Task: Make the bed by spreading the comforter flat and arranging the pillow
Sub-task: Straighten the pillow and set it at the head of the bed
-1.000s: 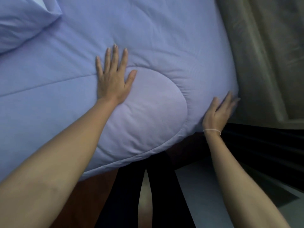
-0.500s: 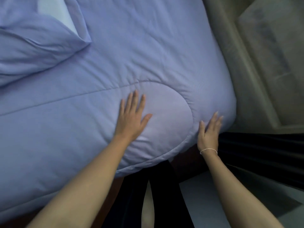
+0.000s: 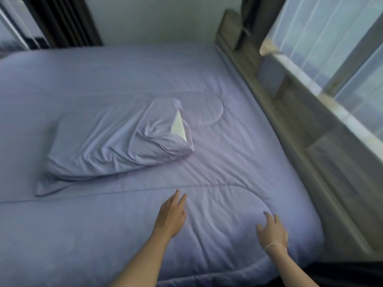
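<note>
A lavender comforter [image 3: 238, 162] lies spread over the whole bed, with quilted curved seams near the right corners. A pillow [image 3: 107, 146] in a matching wrinkled case lies slanted on the middle of the bed, its white inner showing at the open end. My left hand [image 3: 171, 217] hovers over or lightly touches the comforter near the front edge, fingers straight. My right hand [image 3: 272, 230], with a thin band on the wrist, is over the front right corner, fingers relaxed and spread. Neither hand holds anything.
A wooden headboard shelf [image 3: 290, 125] runs along the bed's right side below a window [image 3: 342, 59] with a sheer curtain. A white wall [image 3: 155, 19] and dark curtains [image 3: 62, 19] stand beyond the bed's far edge.
The view has lifted from the front right corner to the whole bed, bringing the pillow fully into sight. Both hands have lifted from pressing the comforter's corner and now sit above its front edge.
</note>
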`<state>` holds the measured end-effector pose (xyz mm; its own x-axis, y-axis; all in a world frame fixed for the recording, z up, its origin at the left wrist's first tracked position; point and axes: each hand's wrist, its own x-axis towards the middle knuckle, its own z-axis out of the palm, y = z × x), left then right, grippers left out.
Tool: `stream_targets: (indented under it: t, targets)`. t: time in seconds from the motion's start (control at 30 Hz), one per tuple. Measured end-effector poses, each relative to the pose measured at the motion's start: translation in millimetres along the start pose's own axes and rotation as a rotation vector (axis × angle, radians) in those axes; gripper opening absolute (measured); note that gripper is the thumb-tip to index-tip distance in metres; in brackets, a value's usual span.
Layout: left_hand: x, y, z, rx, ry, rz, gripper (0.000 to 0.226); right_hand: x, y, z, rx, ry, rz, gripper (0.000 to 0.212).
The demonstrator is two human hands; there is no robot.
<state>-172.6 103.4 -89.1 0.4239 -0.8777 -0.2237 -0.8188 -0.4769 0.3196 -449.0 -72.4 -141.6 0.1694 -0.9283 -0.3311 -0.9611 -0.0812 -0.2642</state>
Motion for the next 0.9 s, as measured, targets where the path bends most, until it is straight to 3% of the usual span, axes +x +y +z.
stream_targets:
  t: [0.2, 0.43, 0.7, 0.9]
  targets:
    - [-7, -38, -54, -0.014, 0.104, -0.150, 0.053, 14, -81, -17, 0.016, -0.027, -0.159, 0.050]
    - [-9, -51, -69, -0.037, 0.199, -0.316, 0.049, 55, -170, -36, 0.116, -0.055, -0.409, 0.049]
    - [-5, -121, -72, 0.125, 0.197, -0.393, 0.054, 57, -269, -24, 0.009, -0.128, -0.705, 0.072]
    - [56, -191, -105, 0.201, 0.142, -0.388, 0.080, 78, -352, -14, -0.212, -0.109, -0.911, 0.095]
